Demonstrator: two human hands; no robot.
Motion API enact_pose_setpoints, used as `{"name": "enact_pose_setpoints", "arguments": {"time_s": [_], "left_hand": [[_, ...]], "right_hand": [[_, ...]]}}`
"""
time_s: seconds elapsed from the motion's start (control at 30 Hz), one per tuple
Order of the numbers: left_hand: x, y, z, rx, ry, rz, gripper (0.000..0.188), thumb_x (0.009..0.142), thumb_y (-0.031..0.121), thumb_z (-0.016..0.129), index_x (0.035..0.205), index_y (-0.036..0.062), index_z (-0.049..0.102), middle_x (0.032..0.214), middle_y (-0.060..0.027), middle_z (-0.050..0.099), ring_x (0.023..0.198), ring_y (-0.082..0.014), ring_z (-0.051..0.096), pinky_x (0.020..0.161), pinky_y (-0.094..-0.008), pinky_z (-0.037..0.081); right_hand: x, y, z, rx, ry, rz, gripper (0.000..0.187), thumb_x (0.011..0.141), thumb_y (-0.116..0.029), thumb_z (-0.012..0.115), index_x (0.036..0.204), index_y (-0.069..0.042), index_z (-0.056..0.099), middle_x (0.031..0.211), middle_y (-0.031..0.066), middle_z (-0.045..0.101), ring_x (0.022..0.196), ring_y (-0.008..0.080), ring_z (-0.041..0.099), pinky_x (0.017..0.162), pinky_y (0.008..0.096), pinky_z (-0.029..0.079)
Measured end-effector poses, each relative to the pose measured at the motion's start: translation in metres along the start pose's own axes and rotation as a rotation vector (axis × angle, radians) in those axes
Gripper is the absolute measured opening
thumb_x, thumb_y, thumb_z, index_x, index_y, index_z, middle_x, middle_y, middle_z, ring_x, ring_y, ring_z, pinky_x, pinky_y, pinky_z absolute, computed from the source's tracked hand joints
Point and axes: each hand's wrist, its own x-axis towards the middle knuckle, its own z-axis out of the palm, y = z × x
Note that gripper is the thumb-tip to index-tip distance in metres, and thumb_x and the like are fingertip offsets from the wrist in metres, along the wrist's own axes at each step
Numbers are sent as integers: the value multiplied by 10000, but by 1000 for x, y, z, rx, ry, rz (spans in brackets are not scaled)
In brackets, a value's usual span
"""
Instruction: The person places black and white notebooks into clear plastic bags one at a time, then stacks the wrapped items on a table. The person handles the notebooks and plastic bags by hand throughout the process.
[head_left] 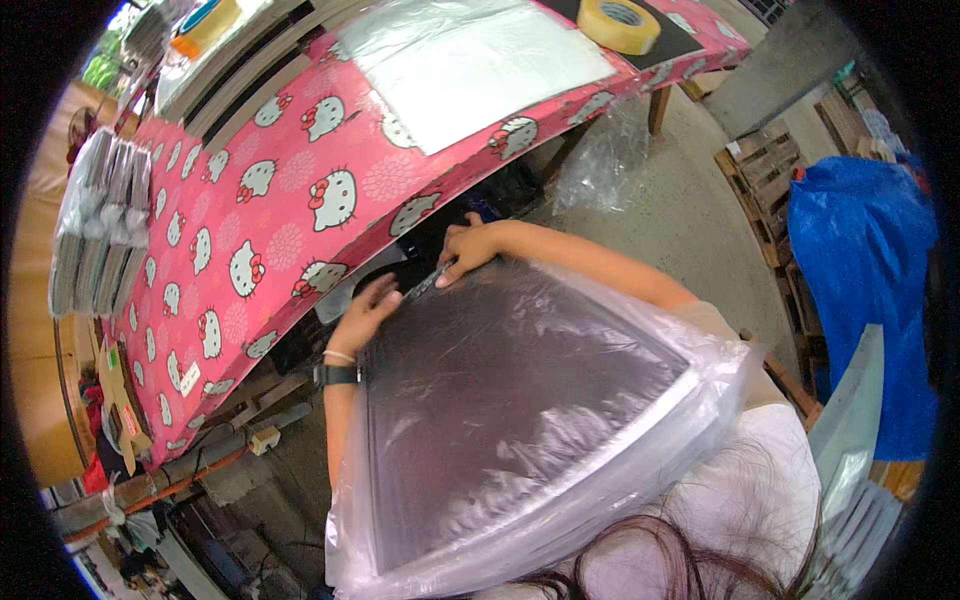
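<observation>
A flat dark panel (520, 390) with a pale edge strip rests against my body inside a clear plastic bag (690, 420). Both hands are at its far edge, where the plastic is bunched into a narrow fold. My right hand (472, 248) reaches around the right side, its thumb and fingers closed on that fold. To its left, my left hand (368, 312), with a dark wristband, has bent fingers pinching the other end of the fold; it is slightly blurred.
Ahead stands a table with a pink patterned cover (290, 180). On it lie a stack of clear plastic sheets (480, 70), a tape roll (618, 25) and, at left, stacked wrapped panels (95, 230). Right are wooden pallets (765, 180) and a blue tarp (860, 270). Loose plastic film (605, 160) hangs by the table.
</observation>
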Motion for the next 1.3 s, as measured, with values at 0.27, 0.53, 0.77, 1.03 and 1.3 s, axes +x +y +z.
{"name": "enact_pose_setpoints", "arguments": {"time_s": [0.27, 0.53, 0.77, 1.03, 1.3], "left_hand": [[-27, -6, 43, 253, -465, -165, 477, 827, 421, 441, 1105, 37, 498, 988, -131, 565, 930, -204, 518, 824, -302, 377], [-132, 55, -31, -385, 136, 427, 667, 755, 158, 561, 1312, 99, 197, 1361, -118, 191, 1266, -246, 155, 1016, -402, 115], [-188, 113, 14, -282, 195, 858, 505, 813, 418, 399, 1130, 27, 445, 972, -198, 538, 946, -312, 514, 937, -499, 268], [-128, 88, 20, -541, 878, 571, 533, 672, 235, 697, 1087, 8, 450, 1015, -60, 503, 924, -149, 468, 818, -304, 379], [-117, 89, -11, -537, 723, 512, 633, 601, 108, 746, 1116, -34, 406, 1009, -71, 518, 911, -150, 483, 822, -282, 379]], "right_hand": [[-30, -27, 23, -14, -335, 0, 349, 764, -439, 490, 825, -123, 627, 819, 97, 603, 928, 282, 529, 912, 584, 128], [-131, -54, -67, 904, 99, -209, 447, 833, -136, 453, 1247, -23, 325, 1278, 146, 349, 1182, 250, 330, 982, 318, 247], [-196, -124, -89, 735, 350, -648, 371, 843, -304, 386, 1076, -35, 491, 1142, 175, 486, 1046, 302, 479, 979, 440, 183], [-132, -106, -52, 1267, 767, -62, 726, 561, -150, 746, 1156, 6, 360, 1081, 102, 453, 1005, 233, 439, 879, 365, 348], [-111, -106, -75, 1106, 795, -102, 669, 624, -204, 708, 1149, 14, 355, 1059, 98, 466, 970, 215, 455, 854, 321, 355]]}}
